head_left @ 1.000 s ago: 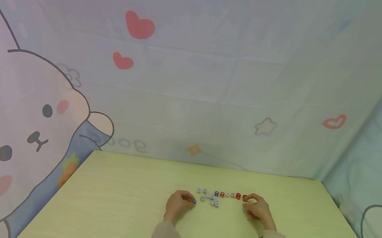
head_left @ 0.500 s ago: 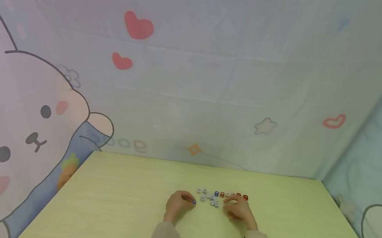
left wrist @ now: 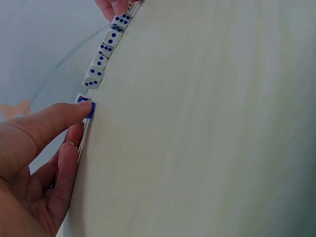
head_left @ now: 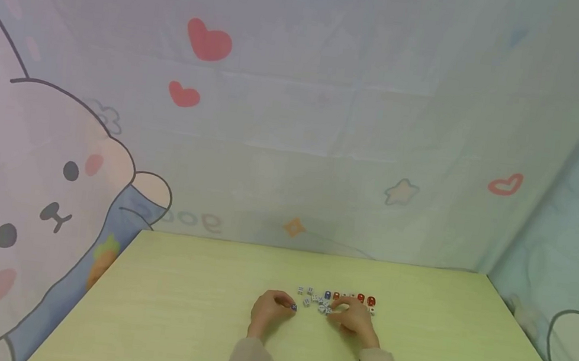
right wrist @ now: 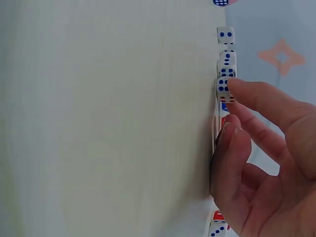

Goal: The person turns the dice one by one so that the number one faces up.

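My left hand (head_left: 272, 311) pinches a blue die (head_left: 294, 307) at the left of the dice. In the left wrist view, the thumb lies over the blue die (left wrist: 90, 109), partly covering it. My right hand (head_left: 355, 318) has its fingertips on a white die (head_left: 328, 310) at the near edge of a loose cluster of white dice (head_left: 316, 298). The right wrist view shows the thumb against this white die (right wrist: 225, 90), whose pips are blue and red, with a finger behind it. The right fingers partly hide the row behind.
Behind the right hand runs a row of dice, with a blue die (head_left: 327, 295) at its left end and a red die (head_left: 371, 301) at its right. One white die (head_left: 372, 311) lies just in front of that red one. A printed cloth (head_left: 293, 145) hangs behind the table (head_left: 174, 298).
My right hand has left the red die at the row's right end and moved left to the white cluster. The left hand stays in place with the blue die.
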`<state>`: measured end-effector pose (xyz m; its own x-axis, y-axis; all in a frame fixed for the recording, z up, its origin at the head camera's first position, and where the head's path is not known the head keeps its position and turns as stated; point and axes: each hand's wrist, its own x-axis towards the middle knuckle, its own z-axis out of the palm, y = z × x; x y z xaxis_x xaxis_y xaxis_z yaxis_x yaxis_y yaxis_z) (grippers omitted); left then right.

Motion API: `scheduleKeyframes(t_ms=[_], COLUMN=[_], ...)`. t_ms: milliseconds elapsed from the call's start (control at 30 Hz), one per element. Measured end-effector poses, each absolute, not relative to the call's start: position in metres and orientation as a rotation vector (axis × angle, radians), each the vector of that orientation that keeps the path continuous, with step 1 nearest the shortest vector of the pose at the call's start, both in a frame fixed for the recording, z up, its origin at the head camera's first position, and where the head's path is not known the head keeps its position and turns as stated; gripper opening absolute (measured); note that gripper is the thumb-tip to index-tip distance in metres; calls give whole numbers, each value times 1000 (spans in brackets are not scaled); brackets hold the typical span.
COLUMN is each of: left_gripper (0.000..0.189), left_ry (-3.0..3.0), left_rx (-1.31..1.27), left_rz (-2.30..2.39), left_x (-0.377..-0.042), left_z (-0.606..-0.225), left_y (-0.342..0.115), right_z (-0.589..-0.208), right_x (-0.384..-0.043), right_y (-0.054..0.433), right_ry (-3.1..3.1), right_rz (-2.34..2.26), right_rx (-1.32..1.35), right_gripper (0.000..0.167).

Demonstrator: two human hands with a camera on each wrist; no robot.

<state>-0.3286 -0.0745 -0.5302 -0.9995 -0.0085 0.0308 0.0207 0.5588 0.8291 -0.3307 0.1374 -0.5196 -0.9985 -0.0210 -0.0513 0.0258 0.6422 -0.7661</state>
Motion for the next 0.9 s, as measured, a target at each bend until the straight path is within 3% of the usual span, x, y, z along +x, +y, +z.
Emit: scheduleKeyframes(t_ms=[900], left_gripper=[9], left_ry=[-2737], left_rx=[9], left_rz=[-1495], left_x=[-330], left_z=[-531], left_y=[-75], right_z=[-517], right_x=[-328], right_y=[141], right_ry=[2744], right_rz=[-1353], right_rx=[-5], right_gripper=[14])
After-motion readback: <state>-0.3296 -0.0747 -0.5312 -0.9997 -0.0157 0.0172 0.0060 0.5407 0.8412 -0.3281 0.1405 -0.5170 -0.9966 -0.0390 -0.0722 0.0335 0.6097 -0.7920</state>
